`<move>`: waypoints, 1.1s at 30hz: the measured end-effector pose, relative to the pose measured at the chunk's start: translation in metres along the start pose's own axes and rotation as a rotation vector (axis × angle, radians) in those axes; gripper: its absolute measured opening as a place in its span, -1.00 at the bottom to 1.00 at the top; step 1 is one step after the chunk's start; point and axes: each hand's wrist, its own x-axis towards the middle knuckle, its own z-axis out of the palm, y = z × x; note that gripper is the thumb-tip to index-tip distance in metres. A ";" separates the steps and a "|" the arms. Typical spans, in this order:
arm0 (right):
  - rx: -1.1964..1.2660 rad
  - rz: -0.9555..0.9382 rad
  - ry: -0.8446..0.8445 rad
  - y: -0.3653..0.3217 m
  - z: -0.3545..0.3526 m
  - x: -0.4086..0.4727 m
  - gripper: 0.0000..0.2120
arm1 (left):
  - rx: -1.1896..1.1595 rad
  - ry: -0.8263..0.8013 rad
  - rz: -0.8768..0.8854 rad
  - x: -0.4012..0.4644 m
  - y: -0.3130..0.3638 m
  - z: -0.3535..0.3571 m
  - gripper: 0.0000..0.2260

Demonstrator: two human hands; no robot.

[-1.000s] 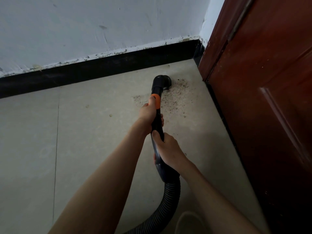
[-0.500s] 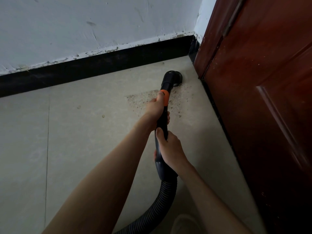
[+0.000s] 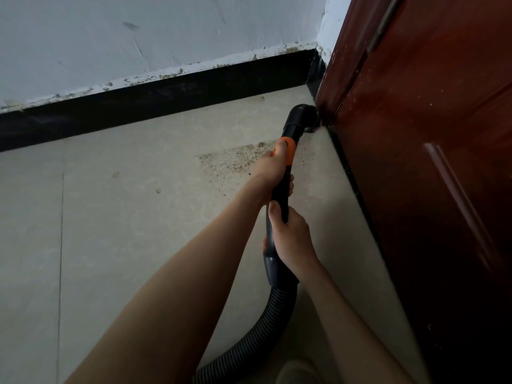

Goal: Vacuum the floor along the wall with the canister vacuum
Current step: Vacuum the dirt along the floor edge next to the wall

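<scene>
- Far right corner, where the black baseboard [image 3: 155,106] meets the red-brown door [image 3: 432,167]: the vacuum's black nozzle [image 3: 303,117] sits on the floor [image 3: 124,231], pressed up against the bottom edge of the door.
- Your left hand [image 3: 273,169] grips the wand [image 3: 282,195] high up, fingers wrapped round it, thumb lying on the orange collar [image 3: 288,151].
- Your right hand [image 3: 292,239] grips the wand lower down, nearer to you, thumb laid along the top of the tube. The two hands are close together, one just above the other.
- Below the right hand the wand swells into a dark grey cuff [image 3: 273,268], and from there the ribbed hose [image 3: 266,328] curves down and left out of the bottom of the view.
- Just left of your left hand, a patch of brown speckled grit [image 3: 230,162] lies on the pale tile, near the baseboard but apart from it. A few loose specks trail to the right of the wand toward the door.
- White wall [image 3: 138,37] above the baseboard, paint chipped along the join.
- Bottom edge, right of the hose: a pale rounded shape [image 3: 297,372], possibly your shoe; too dim to be sure.
- A thin tile joint [image 3: 60,245] runs near to far on the left.
</scene>
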 end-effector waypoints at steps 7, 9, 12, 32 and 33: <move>-0.027 0.013 0.003 -0.010 -0.004 0.032 -0.67 | 0.010 0.024 0.013 0.027 0.018 0.003 -0.61; -0.063 -0.002 -0.007 -0.018 -0.003 0.043 -0.65 | 0.014 0.046 0.013 0.034 0.025 0.000 -0.62; 0.007 -0.017 -0.021 -0.033 -0.002 0.056 -0.63 | 0.012 0.064 0.006 0.043 0.039 -0.004 -0.61; 0.084 -0.034 -0.407 -0.064 0.038 0.025 -0.60 | -0.162 0.273 -0.031 0.005 0.023 -0.085 -0.60; 0.065 -0.040 -0.424 -0.069 0.043 0.022 -0.60 | -0.170 0.290 -0.032 0.000 0.022 -0.094 -0.61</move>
